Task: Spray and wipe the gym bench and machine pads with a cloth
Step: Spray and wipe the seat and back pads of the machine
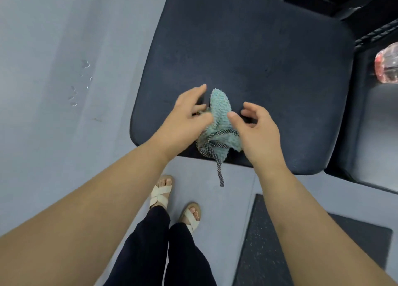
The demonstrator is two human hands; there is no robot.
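Here, one teal cloth (219, 113) stands bunched near the front edge of the single dark seat pad (258, 49), its checked trim hanging over that edge. The left hand (185, 115) pinches it between thumb and curled fingers, probably gathering a wad for wiping. The right hand (258, 133) is loosely curled with its thumb against the fabric, and whether it grips cannot be told. One clear bottle (387, 64) sits well apart at the right. Count: two hands, one cloth.
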